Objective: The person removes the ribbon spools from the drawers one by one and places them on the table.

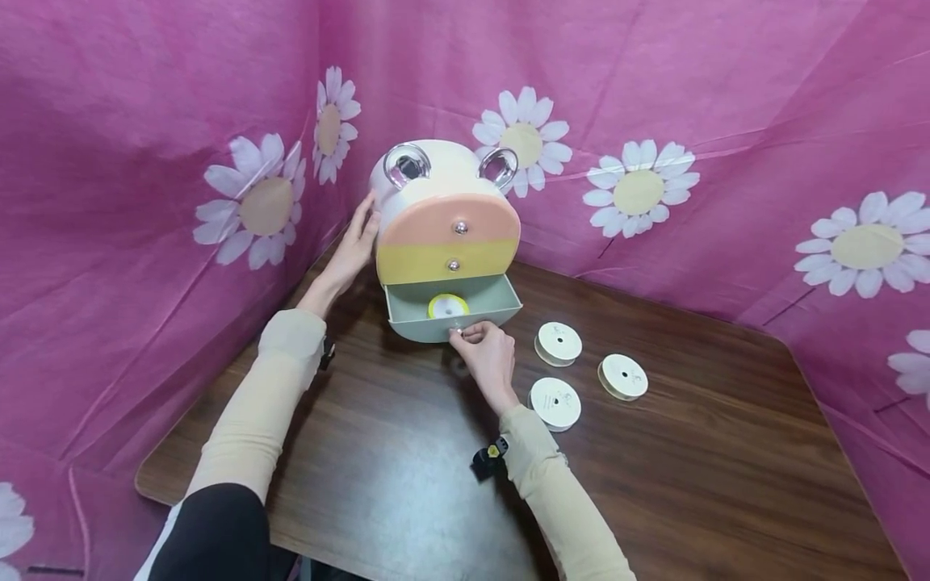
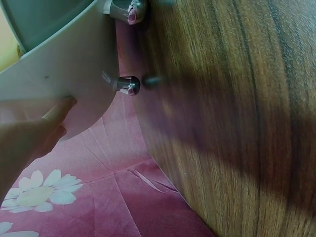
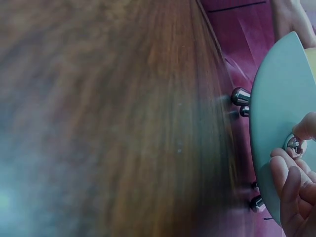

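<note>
A rounded frog-like drawer box [image 1: 436, 173] stands on the table, with silver rings for eyes and three drawer fronts. The peach drawer [image 1: 425, 226] and yellow drawer [image 1: 414, 262] are closed, while the green bottom drawer [image 1: 414, 331] is pulled out. Inside it lies a white spool [image 1: 448, 306] with a yellow rim. My right hand [image 1: 490, 359] pinches the round silver knob [image 3: 295, 144] of the green drawer between thumb and fingers. Against the box's white left side rests my left hand [image 1: 353, 242], fingers extended; the left wrist view shows the fingertips [image 2: 69, 103] on that wall.
Three cream ribbon spools lie flat right of the box: a back spool [image 1: 570, 343], a right spool [image 1: 622, 378] and a front spool [image 1: 555, 405] close by my right wrist. Short silver feet [image 2: 129, 85] carry the box. A pink daisy-print cloth [image 1: 654, 73] hangs behind the wooden table [image 1: 712, 452].
</note>
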The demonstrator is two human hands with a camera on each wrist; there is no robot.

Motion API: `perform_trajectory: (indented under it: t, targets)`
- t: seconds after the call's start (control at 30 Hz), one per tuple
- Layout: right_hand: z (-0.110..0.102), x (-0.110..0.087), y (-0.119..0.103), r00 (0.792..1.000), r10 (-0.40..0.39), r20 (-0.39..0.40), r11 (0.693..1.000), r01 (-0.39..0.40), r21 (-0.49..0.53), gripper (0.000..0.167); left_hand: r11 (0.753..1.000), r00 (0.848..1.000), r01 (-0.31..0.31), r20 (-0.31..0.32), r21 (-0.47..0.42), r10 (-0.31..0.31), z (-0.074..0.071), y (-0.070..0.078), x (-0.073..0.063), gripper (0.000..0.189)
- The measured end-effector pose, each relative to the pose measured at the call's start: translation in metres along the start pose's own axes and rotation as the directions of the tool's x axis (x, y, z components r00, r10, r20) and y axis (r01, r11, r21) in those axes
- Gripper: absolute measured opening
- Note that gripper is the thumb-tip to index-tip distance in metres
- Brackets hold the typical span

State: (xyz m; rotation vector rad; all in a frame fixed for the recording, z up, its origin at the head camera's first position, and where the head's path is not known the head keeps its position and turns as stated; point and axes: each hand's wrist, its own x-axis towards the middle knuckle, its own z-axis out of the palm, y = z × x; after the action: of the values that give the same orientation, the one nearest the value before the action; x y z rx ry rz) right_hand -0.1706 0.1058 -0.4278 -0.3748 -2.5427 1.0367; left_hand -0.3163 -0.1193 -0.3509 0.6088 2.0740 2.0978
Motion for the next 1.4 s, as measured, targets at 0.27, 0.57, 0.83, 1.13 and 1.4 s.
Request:
perform_trajectory:
  t: [0.27,0.57,0.83,1.13,1.4]
  targets:
    - [-0.006,-0.01,0.003,1.0,0.006,0.007,1.0,-0.006,-0.012,0.022,1.0,1.0,0.026,0.0,-0.004,-0.026,0.002,0.008,-0.006,0.063]
    - [-0.015,-0.018,0.004,1.0,-0.009,0.021,1.0,0.009,-0.009,0.022,0.999,1.0,0.025,-0.004,-0.035,-0.026,-0.001,0.001,-0.001,0.063]
    - [-0.02,-0.024,0.007,0.999,-0.032,0.032,0.999,0.033,-0.033,0.022,0.998,0.999,0.052,0.006,-0.042,-0.052,0.001,0.007,-0.003,0.063]
    - [-0.032,-0.024,0.008,0.993,-0.08,0.09,0.993,0.086,-0.075,0.026,0.998,0.999,0.052,0.001,-0.033,-0.052,0.002,0.007,-0.006,0.063]
    - [-0.058,-0.018,0.003,0.981,-0.181,0.065,0.979,0.187,-0.086,0.03,0.999,1.0,0.028,-0.008,-0.02,-0.028,-0.001,-0.008,0.003,0.062]
